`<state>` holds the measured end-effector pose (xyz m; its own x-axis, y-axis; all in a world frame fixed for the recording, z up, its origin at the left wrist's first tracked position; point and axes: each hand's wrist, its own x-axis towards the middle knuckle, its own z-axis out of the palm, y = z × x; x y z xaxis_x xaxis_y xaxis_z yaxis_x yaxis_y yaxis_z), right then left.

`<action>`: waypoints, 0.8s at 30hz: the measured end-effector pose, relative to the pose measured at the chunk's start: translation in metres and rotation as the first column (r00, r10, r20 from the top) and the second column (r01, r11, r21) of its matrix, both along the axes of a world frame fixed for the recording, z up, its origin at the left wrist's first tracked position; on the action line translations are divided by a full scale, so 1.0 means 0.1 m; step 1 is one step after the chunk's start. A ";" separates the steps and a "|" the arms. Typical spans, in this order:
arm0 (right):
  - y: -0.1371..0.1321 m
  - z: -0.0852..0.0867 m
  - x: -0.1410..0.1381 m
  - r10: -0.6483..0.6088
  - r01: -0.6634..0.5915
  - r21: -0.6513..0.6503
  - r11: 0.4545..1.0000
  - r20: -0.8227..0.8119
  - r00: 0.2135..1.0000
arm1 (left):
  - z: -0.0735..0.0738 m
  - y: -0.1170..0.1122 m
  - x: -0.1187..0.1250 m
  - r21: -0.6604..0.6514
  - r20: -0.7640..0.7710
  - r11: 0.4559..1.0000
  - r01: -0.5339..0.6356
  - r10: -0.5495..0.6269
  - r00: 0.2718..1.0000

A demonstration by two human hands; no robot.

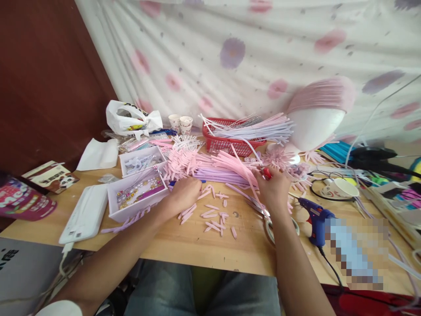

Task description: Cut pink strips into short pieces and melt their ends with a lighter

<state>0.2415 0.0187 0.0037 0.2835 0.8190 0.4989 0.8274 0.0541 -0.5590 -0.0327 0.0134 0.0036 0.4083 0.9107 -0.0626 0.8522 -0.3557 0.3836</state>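
Note:
My left hand (187,191) is curled down on the table beside a heap of short folded pink pipe cleaner pieces (180,163). Its fingertips are mostly hidden; a blue stick-like thing (172,183) shows next to it. My right hand (273,188) is closed round a tool with a red handle (267,173), whose working end I cannot make out. A long pink pipe cleaner (252,184) runs down beside that hand. Below it lie scissors (269,230) with pale handles. Loose pink pieces (213,215) are scattered between my hands, in front of bundled purple pipe cleaners (225,174).
White boxes of beads (136,210) and a power bank (84,213) stand left. Behind are a red basket (217,145) of pipe cleaners and paper cups (186,125). Right are a foam head (317,125), a blue glue gun (317,219) with its cord and a tipped paper cup (342,188).

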 end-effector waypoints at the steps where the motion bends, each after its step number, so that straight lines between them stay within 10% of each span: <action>1: -0.01 0.01 -0.02 0.011 -0.010 -0.018 1.000 0.023 1.000 | 0.00 0.00 0.00 0.007 -0.032 1.000 0.008 -0.008 0.999; 10: -0.11 0.11 -0.25 0.008 0.017 -0.113 0.993 0.215 0.976 | -0.10 0.13 -0.07 0.136 0.284 0.988 -0.076 0.035 0.958; 14: -0.40 0.52 -0.32 0.029 -0.026 0.069 0.997 -0.035 0.999 | 0.00 0.12 -0.01 -0.170 0.734 0.972 -0.164 0.235 0.637; 17: -0.83 0.71 -0.50 0.152 -0.148 0.036 0.988 -0.327 0.933 | 0.09 0.06 0.05 -0.470 0.844 0.882 0.022 0.442 0.303; 20: -1.26 0.52 -0.79 0.182 -0.316 -0.085 0.945 -0.665 0.724 | 0.13 -0.01 0.09 -0.582 0.813 0.791 0.189 0.570 0.119; 24: -1.56 -0.02 -1.05 0.019 -0.340 -0.182 0.923 -0.859 0.512 | 0.12 -0.06 0.14 -0.650 0.752 0.710 0.272 0.653 0.090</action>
<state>0.1361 -0.1377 0.0012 0.2605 0.9532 -0.1537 -0.0354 -0.1496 -0.9881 -0.0187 0.0078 0.0152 0.3441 0.8970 -0.2775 -0.3873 0.4048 0.8284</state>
